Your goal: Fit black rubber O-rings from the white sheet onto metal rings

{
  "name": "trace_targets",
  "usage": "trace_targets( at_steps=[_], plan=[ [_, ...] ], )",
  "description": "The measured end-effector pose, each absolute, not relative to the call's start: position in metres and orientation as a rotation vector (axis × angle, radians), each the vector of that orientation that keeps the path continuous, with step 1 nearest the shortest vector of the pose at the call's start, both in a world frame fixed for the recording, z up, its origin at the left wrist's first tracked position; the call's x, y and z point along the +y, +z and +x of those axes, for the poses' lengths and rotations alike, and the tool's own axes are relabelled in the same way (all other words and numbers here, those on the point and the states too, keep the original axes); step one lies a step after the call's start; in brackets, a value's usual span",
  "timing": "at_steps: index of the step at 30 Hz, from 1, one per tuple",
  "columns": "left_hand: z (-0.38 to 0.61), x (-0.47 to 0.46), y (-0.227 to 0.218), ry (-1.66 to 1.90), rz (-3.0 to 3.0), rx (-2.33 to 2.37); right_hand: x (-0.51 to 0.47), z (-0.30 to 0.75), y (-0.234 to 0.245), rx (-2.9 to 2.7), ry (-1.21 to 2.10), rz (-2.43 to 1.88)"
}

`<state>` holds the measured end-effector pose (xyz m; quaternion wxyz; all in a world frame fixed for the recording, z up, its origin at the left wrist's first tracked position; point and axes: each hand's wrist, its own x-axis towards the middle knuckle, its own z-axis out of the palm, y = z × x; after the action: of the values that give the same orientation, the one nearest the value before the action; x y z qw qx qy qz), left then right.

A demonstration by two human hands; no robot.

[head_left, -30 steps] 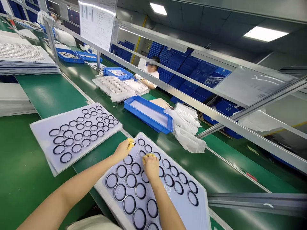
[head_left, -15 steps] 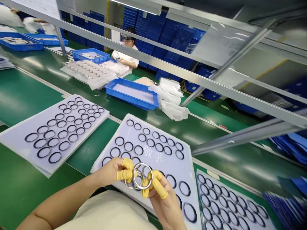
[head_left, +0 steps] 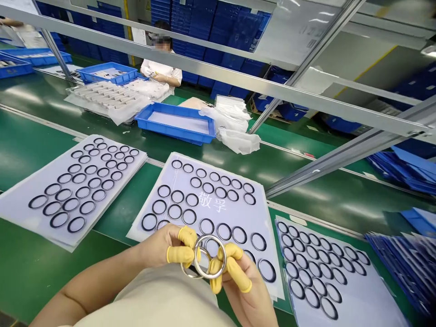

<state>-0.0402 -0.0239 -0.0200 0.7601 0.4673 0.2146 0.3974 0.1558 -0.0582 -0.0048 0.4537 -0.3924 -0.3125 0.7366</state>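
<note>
Metal rings (head_left: 209,236), lower centre, pinched by left hand (head_left: 172,246) and right hand (head_left: 242,278), seem best held lightly, without knocking.

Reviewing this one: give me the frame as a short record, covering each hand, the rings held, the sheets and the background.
Left hand: yellow finger covers; gripping the rear ring
Right hand: yellow finger covers; pinching the right side of the front ring
Held rings: silver, overlapping in view; contact between them unclear
Middle sheet: laid-out rings, white printed characters
Left sheet: more rings
Right sheet: more rings
Background: blue tray, person in white
</note>
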Motion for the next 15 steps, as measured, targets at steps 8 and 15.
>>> trace_targets(
  at_steps=[8, 15],
  plan=[
    [-0.036, -0.031, -0.021, 0.910, 0.863, 0.546, -0.058, 0.166, -0.008, -0.875, 1.716, -0.942],
    [-0.034, -0.038, -0.020, 0.980, 0.622, 0.537, -0.060, 0.188, -0.015, -0.644, 1.601, -0.976]
  ],
)
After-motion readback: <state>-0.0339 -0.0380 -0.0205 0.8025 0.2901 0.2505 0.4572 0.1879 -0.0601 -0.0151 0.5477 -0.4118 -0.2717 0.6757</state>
